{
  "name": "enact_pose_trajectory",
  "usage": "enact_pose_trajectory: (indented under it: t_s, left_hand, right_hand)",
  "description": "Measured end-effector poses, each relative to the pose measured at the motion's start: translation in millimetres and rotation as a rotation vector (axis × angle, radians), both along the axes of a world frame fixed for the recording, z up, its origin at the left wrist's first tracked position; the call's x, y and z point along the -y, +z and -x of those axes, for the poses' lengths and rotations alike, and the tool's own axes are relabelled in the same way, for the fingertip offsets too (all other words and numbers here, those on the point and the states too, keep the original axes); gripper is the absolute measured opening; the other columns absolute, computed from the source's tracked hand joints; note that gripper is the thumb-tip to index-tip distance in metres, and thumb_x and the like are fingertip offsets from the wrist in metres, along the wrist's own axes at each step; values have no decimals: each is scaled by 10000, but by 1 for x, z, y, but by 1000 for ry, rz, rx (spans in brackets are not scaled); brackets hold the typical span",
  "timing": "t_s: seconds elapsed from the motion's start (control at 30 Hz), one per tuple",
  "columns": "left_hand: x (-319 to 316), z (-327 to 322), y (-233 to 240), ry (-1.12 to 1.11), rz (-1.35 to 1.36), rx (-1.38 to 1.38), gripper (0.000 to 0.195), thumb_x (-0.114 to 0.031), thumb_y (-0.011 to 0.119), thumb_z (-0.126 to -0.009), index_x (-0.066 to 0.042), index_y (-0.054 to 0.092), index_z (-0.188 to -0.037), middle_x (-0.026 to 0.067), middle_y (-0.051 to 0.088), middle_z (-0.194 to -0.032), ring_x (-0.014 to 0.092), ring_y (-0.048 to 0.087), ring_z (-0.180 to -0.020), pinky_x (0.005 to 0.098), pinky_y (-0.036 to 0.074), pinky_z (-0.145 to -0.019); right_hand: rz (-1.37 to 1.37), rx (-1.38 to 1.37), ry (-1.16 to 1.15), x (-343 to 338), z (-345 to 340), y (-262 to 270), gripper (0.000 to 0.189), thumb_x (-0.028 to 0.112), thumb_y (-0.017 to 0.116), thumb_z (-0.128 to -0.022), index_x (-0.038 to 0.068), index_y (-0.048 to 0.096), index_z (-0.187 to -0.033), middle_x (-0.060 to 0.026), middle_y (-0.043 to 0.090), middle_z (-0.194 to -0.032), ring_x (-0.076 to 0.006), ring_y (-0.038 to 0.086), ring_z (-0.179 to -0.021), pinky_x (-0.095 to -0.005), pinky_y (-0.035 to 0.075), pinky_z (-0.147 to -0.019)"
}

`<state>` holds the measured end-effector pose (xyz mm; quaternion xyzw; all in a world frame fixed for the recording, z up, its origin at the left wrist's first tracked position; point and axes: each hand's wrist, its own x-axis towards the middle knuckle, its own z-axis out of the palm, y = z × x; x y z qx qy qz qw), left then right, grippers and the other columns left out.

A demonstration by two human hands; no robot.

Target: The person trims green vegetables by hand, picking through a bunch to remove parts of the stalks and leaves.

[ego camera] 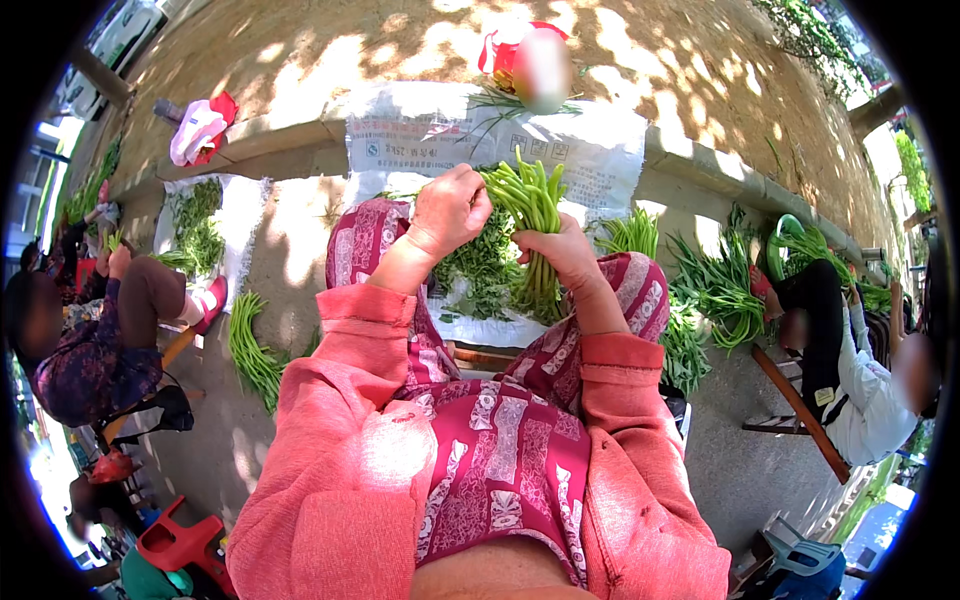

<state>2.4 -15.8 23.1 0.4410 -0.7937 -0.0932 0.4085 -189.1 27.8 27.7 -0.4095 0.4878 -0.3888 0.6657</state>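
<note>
My right hand (559,251) grips a thick bundle of green leafy-vegetable stems (531,199). The bundle stands nearly upright, cut ends fanning out above my fist and the rest hanging below it. Just to its left is my left hand (452,210), fingers curled and thumb side against the outermost stem ends. Whether a stem is pinched in those fingers is hidden. Under both hands, a heap of loose green leaves (480,262) lies between my knees on a printed white woven sack (450,135). By my right knee rests another bunch of stems (631,232).
A bundle of stems (251,337) lies on the pavement at left, near a seated person (97,352). Leafy bunches (720,285) lie at right beside another seated person (855,375). A stone curb (697,161) runs behind the sack. A red plastic stool (184,544) stands rear left.
</note>
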Motion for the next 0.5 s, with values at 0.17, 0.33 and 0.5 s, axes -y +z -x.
enact_pose_trajectory:
  t_s: [0.17, 0.33, 0.5]
  left_hand:
    - [17, -12, -3, 97, 83, -226, 26, -13, 600, -741, -27, 582, -730, 113, 561, -677, 269, 567, -592, 345, 469, -546]
    - [18, -22, -6, 93, -387, -556, 134, -106, 637, -865, 3, 635, -789, -30, 571, -673, 27, 467, -574, 208, 402, -520]
    - [4, -14, -6, -164, -598, -625, 112, -77, 626, -858, 8, 638, -931, -22, 587, -718, 34, 502, -641, 196, 432, -592]
  right_hand:
    - [-4, 48, 18, 0, 3, -3, 174, 30, 672, -722, -9, 609, -879, -41, 589, -699, -128, 561, -560, -284, 505, -531]
    - [-54, 245, -25, 1, 12, -6, 182, 13, 654, -721, -20, 601, -891, -58, 583, -712, -150, 572, -563, -323, 545, -564]
    - [-61, 388, 27, 3, 12, -4, 160, 21, 639, -727, -18, 591, -875, -68, 576, -707, -163, 574, -559, -346, 558, -579]
